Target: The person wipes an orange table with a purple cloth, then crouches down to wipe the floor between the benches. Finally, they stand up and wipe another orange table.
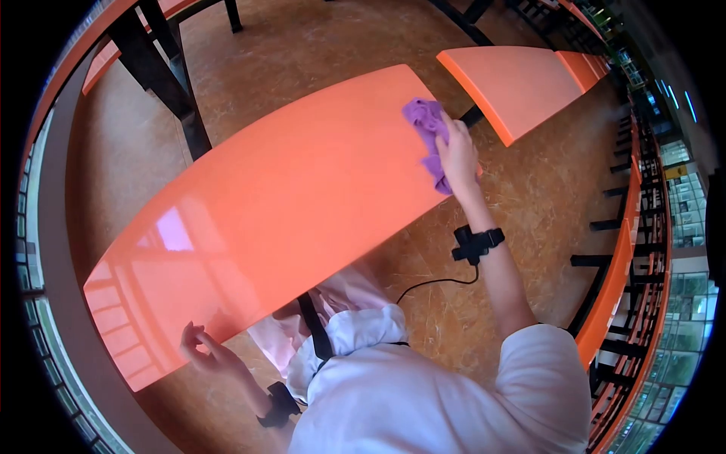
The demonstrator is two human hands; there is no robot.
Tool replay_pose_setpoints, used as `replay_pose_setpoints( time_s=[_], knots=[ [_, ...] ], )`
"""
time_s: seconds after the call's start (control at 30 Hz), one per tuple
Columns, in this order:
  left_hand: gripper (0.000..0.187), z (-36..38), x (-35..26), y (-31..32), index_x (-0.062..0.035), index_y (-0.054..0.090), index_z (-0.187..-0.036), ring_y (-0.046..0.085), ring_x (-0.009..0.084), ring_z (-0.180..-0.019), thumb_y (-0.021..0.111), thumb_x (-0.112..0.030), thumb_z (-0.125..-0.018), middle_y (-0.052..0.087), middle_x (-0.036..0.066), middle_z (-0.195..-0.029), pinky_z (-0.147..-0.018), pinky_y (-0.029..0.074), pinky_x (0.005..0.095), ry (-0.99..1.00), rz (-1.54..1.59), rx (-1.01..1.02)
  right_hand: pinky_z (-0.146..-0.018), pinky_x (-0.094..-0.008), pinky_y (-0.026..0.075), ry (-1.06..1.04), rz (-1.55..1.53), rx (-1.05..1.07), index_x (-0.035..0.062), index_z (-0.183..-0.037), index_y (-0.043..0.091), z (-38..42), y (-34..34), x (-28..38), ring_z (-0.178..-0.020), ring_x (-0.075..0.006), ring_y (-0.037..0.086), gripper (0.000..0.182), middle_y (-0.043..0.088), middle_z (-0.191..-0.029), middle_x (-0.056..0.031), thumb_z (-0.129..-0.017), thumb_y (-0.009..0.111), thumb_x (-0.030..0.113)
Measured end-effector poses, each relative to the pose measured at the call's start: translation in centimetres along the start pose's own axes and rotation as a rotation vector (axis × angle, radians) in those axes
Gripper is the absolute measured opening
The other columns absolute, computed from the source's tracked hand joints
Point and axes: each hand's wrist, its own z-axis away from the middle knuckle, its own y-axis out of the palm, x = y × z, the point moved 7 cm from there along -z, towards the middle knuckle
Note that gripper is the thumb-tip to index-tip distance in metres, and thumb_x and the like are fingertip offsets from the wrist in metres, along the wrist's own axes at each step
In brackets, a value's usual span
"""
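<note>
A long orange table (280,197) lies across the view in front of me. At its right end my right hand (458,157) presses a crumpled purple cloth (425,117) against the surface, near the edge. Part of the cloth is covered by the fingers. My left hand (203,346) is at the near edge on the left, raised beside the tabletop, its fingers curled and apart with nothing between them. Each wrist wears a black strap; the right one (478,244) has a cable running from it.
Another orange table (518,83) stands beyond the right end, with a gap between. Black metal legs (162,72) rise at the upper left. More orange tables or benches (620,257) line the right side. The floor (439,303) is brown and marbled.
</note>
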Motion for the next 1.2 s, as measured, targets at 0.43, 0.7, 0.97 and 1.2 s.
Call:
replay_pose_setpoints(
  time_s=[0.43,0.7,0.97,1.2],
  knots=[
    [0.014,-0.6,1.3,-1.9,0.0028,0.056,-0.093,0.047,0.0133,-0.066,0.049,0.001,-0.082,0.054,0.005,-0.078,-0.06,0.041,0.0254,-0.004,0.012,-0.058,-0.073,-0.0354,0.043,-0.652,-0.033,0.144,0.0101,-0.124,0.044,9.9,0.2,20.1,-0.088,-0.025,0.052,0.062,0.047,-0.107,-0.0091,-0.064,0.06,0.012],
    [0.013,-0.7,0.3,-2.5,0.0016,0.056,-0.092,0.046,0.013,-0.066,0.05,0.001,-0.081,0.054,0.005,-0.076,-0.061,0.04,0.0257,0.011,-0.05,-0.117,-0.074,-0.0334,0.043,-0.888,-0.273,0.245,0.0086,-0.12,0.047,15.6,1.8,27.7,-0.086,-0.0231,0.051,0.048,0.048,-0.106,-0.0096,-0.073,0.05,0.012],
    [0.015,-0.5,1.7,-2.3,0.0,0.057,-0.091,0.044,0.0126,-0.066,0.047,0.006,-0.08,0.052,0.004,-0.075,-0.062,0.038,0.0259,-0.051,-0.021,-0.11,-0.074,-0.0413,0.046,-0.157,0.198,-0.013,0.013,-0.122,0.045,-2.7,3.7,5.4,-0.094,-0.0302,0.054,0.048,0.053,-0.104,-0.0126,-0.076,0.056,0.012],
    [0.015,-0.5,3.5,-3.2,-0.0005,0.057,-0.092,0.043,0.012,-0.066,0.049,0.005,-0.081,0.052,0.003,-0.076,-0.062,0.038,0.0254,-0.066,0.015,-0.151,-0.072,-0.042,0.046,-0.162,0.238,-0.032,0.0086,-0.121,0.045,-3.1,3.2,5.5,-0.091,-0.0319,0.054,0.046,0.052,-0.104,-0.013,-0.077,0.055,0.012]
  ],
)
